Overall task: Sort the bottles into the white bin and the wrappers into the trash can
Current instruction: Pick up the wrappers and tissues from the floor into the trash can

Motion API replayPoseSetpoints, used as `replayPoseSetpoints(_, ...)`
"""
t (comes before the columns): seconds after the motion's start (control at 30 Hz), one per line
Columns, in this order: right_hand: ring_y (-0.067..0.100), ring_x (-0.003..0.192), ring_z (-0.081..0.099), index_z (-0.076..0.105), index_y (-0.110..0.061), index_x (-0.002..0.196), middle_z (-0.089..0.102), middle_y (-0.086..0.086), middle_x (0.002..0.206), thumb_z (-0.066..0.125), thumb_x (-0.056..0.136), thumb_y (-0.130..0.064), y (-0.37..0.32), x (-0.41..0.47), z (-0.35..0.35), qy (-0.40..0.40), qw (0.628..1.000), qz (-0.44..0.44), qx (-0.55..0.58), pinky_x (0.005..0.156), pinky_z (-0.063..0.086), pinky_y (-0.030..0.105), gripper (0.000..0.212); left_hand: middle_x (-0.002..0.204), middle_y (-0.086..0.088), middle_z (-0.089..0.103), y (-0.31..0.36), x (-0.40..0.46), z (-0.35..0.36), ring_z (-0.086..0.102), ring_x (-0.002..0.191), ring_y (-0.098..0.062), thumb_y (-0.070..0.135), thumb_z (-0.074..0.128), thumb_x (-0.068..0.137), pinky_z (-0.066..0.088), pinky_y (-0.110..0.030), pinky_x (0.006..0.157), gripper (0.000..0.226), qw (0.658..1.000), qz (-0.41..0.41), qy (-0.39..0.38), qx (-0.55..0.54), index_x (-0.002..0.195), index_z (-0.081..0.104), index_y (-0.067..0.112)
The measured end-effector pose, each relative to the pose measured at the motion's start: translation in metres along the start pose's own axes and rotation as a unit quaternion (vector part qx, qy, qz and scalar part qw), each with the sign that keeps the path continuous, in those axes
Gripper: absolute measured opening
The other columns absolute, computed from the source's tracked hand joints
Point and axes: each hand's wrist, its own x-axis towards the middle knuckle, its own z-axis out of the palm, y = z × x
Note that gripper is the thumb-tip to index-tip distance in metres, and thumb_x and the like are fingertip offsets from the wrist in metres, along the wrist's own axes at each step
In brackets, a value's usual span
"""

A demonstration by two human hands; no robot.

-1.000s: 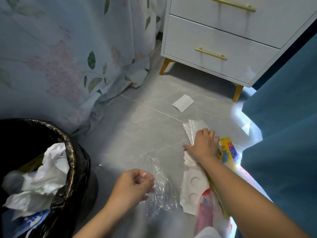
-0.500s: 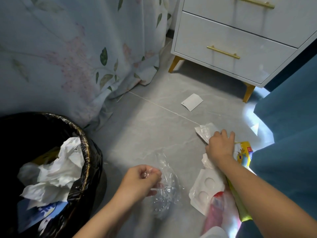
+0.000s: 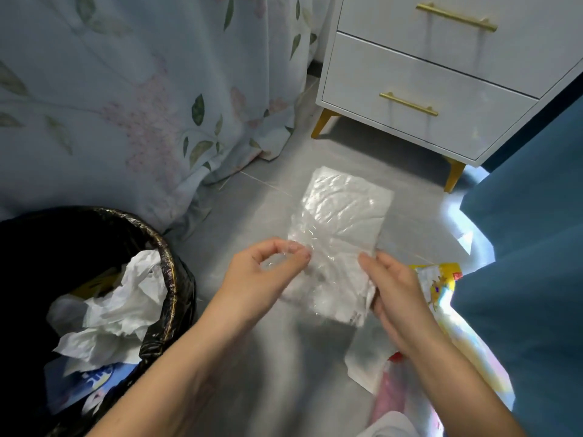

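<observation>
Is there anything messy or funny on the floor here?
Yes. Wrappers lie scattered on the grey floor by the blue curtain: a yellow wrapper and a pink one, not yet in the trash can. Both hands hold up a crinkled clear wrapper. The can looks quite full of crumpled white paper.

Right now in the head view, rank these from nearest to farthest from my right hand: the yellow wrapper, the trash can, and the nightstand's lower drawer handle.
Measured from the right hand:
1. Yellow wrapper, just beside the hand on its right, on the floor.
2. Lower drawer handle, ahead of the hand, on the white nightstand.
3. Trash can, far off to the left, past the left hand.
</observation>
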Motion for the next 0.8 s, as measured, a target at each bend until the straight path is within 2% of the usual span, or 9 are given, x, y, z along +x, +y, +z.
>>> replayPoseSetpoints(0.13,0.018,0.084,0.071,0.067,-0.013,0.105,0.074,0.009,0.100,0.066,0.078,-0.011,0.004,-0.017,0.009,-0.122,0.990,0.069,0.034,0.071,0.058,0.028,0.027,0.092,-0.001,0.074,-0.001,-0.009,-0.007,0.068,0.080,-0.017,0.026,0.077,0.074,0.054,-0.034,0.076,0.009,0.999,-0.034,-0.007,0.031,0.081,0.072,0.023)
replayPoseSetpoints(0.23,0.023,0.097,0.068,0.069,-0.021,0.107,0.070,0.011,0.113,0.058,0.078,-0.030,0.004,-0.014,0.004,-0.149,0.983,0.105,0.033,0.083,0.053,0.041,0.032,0.085,0.006,0.072,-0.007,-0.014,-0.007,0.070,0.071,-0.013,0.023,0.081,0.070,0.057,-0.036,0.068,0.042,0.992,-0.005,0.045,0.120,0.100,0.053,0.031)
replayPoseSetpoints(0.3,0.024,0.101,0.068,0.065,-0.023,0.114,0.070,0.008,0.114,0.059,0.077,-0.049,0.000,-0.013,0.004,-0.186,0.975,0.116,0.018,0.082,0.055,0.042,0.045,0.085,0.010,0.073,-0.011,-0.013,-0.007,0.071,0.077,-0.011,0.026,0.084,0.065,0.057,-0.039,0.073,0.066,0.985,-0.027,0.069,0.158,0.113,0.040,0.035)
replayPoseSetpoints(0.4,0.022,0.096,0.070,0.054,-0.021,0.121,0.072,0.004,0.109,0.077,0.069,-0.026,-0.002,-0.012,0.005,-0.194,0.976,0.076,-0.063,0.071,0.057,0.034,0.058,0.088,0.008,0.075,-0.014,-0.007,-0.008,0.073,0.079,-0.012,0.025,0.086,0.060,0.059,-0.041,0.076,0.063,0.986,-0.048,0.057,0.150,0.115,0.055,0.024)
replayPoseSetpoints(0.5,0.023,0.094,0.070,0.056,-0.020,0.115,0.073,0.005,0.106,0.076,0.067,-0.004,0.003,-0.010,0.007,-0.167,0.982,0.034,-0.079,0.075,0.057,0.035,0.054,0.084,-0.004,0.077,-0.011,-0.008,-0.007,0.074,0.075,-0.021,0.011,0.079,0.072,0.061,-0.041,0.071,0.026,0.993,-0.074,0.013,0.090,0.097,0.071,0.013)
replayPoseSetpoints(0.57,0.018,0.086,0.071,0.066,-0.017,0.101,0.075,0.003,0.095,0.078,0.061,-0.003,0.003,-0.012,0.007,-0.152,0.987,-0.001,-0.057,0.071,0.056,0.031,0.044,0.092,-0.018,0.074,-0.008,-0.008,-0.008,0.070,0.079,-0.030,0.008,0.071,0.080,0.056,-0.043,0.074,0.025,0.990,-0.139,-0.016,-0.020,0.103,0.069,0.000)
replayPoseSetpoints(0.67,0.005,0.066,0.069,0.078,-0.021,0.070,0.074,-0.006,0.071,0.084,0.039,-0.001,-0.003,-0.013,0.004,-0.138,0.989,-0.044,-0.035,0.060,0.053,0.019,0.037,0.091,-0.018,0.067,0.002,-0.008,-0.015,0.066,0.072,-0.027,0.030,0.056,0.076,0.055,-0.029,0.063,0.049,0.929,-0.273,-0.081,-0.237,0.110,0.062,-0.004)
replayPoseSetpoints(0.7,0.001,0.061,0.067,0.077,-0.027,0.062,0.072,-0.010,0.066,0.078,0.043,0.003,-0.007,-0.013,0.003,-0.123,0.989,-0.060,-0.052,0.057,0.051,0.016,0.036,0.096,-0.017,0.067,0.005,-0.009,-0.018,0.067,0.074,-0.028,0.039,0.053,0.073,0.057,-0.029,0.062,0.060,0.911,-0.289,-0.094,-0.279,0.114,0.060,-0.003)
replayPoseSetpoints(0.8,0.003,0.069,0.069,0.076,-0.032,0.059,0.074,-0.012,0.071,0.066,0.064,0.013,-0.015,-0.010,-0.001,-0.114,0.979,-0.132,-0.110,0.064,0.052,0.017,0.046,0.123,-0.020,0.064,0.012,-0.008,-0.025,0.064,0.108,-0.036,0.063,0.055,0.066,0.054,-0.044,0.087,0.087,0.911,-0.280,-0.125,-0.277,0.124,0.057,-0.002)
